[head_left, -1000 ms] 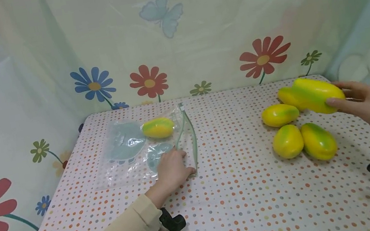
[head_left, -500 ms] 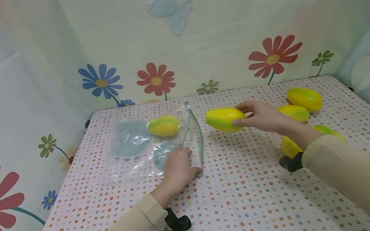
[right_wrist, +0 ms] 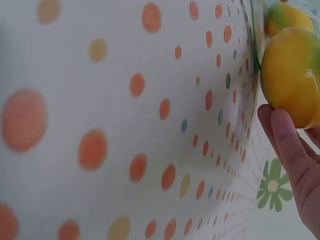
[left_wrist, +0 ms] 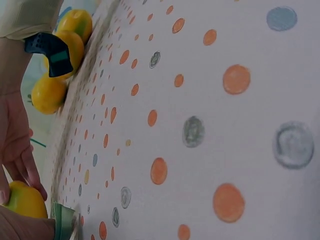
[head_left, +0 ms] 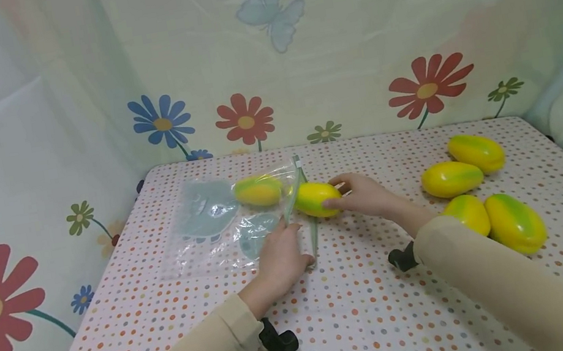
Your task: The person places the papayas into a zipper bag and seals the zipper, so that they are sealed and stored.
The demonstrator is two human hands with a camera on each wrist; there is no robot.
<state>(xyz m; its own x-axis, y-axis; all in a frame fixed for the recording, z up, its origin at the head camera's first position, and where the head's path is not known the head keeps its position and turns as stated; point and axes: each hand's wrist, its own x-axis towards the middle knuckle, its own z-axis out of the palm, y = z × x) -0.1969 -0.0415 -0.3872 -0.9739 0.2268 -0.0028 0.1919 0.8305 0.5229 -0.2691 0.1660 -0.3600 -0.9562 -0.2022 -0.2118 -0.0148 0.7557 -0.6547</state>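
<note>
A clear zip bag (head_left: 228,257) with a green zip edge and pale blue-green print lies flat on the left half of the table. Inside it rests one yellow-green papaya (head_left: 258,193). My left hand (head_left: 278,258) grips the near part of the bag's mouth; in the left wrist view its thumb is at the green zip edge (left_wrist: 63,221). With thumb and fingers, my right hand (head_left: 365,195) holds a second papaya (head_left: 317,199) by its right end. That fruit's left end is at the bag's mouth, partly behind the zip strip. In the right wrist view, the held papaya (right_wrist: 290,75) is close before the bagged one.
Several more papayas (head_left: 452,178) lie grouped at the right of the dotted tablecloth (head_left: 362,323), one partly behind the right sleeve (head_left: 474,255). A flower-printed curtain (head_left: 347,34) hangs behind and beside the table.
The right hand has carried the papaya leftward from the group at the right to the bag's mouth. The left hand keeps its grip on the bag. The head view has shifted slightly.
</note>
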